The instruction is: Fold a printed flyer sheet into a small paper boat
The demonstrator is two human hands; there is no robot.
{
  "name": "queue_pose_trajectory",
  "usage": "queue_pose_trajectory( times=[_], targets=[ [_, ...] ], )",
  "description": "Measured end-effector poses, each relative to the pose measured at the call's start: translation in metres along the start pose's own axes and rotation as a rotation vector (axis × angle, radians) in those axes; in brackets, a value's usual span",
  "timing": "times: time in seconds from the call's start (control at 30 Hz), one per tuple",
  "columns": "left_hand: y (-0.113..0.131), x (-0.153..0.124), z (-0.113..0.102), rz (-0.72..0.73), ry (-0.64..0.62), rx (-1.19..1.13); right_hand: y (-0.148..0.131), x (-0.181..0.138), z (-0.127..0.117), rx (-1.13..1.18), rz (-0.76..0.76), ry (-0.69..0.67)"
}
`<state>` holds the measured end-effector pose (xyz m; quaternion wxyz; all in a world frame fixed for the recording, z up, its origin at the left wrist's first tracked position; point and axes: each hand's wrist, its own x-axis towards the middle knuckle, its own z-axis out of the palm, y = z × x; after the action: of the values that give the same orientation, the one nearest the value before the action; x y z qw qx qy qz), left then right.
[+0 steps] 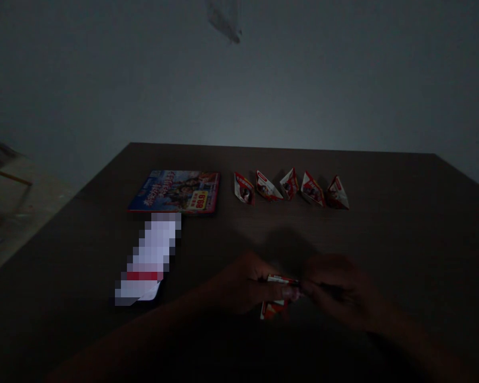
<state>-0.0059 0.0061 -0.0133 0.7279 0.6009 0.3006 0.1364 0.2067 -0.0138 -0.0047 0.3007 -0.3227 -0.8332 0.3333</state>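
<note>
In dim light my left hand (249, 282) and my right hand (337, 290) meet low over the dark table (403, 239). Both have their fingers pinched on a small folded piece of red and white printed paper (278, 293). Part of the paper sticks out below my fingers. Beyond my hands, a row of several folded paper shapes (290, 189) made from the same printed paper stands on the table.
A colourful printed flyer (175, 190) lies flat at the back left of the table. A white and red strip of paper (149, 258), blurred out, lies in front of it. A grey wall rises behind the table; floor shows at the far left.
</note>
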Motion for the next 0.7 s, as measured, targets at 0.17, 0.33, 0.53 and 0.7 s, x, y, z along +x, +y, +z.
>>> queue_pose_trajectory(
  times=[0.17, 0.33, 0.53, 0.7],
  targets=[
    [-0.0003, 0.0004, 0.0009, -0.011, 0.006, -0.033, -0.0018, 0.0031, 0.0063, 0.013, -0.002, 0.101],
    [0.001, 0.0004, 0.0024, -0.013, 0.003, -0.012, -0.0068, 0.004, 0.0068, 0.044, 0.04, 0.066],
    [0.0006, 0.0019, 0.0058, 0.013, 0.038, -0.026, -0.0063, 0.0027, 0.0087, 0.068, 0.104, 0.158],
    [0.0008, 0.0011, 0.0059, 0.058, 0.059, 0.081, -0.0055, 0.0062, 0.0091, 0.107, 0.141, 0.138]
  ],
)
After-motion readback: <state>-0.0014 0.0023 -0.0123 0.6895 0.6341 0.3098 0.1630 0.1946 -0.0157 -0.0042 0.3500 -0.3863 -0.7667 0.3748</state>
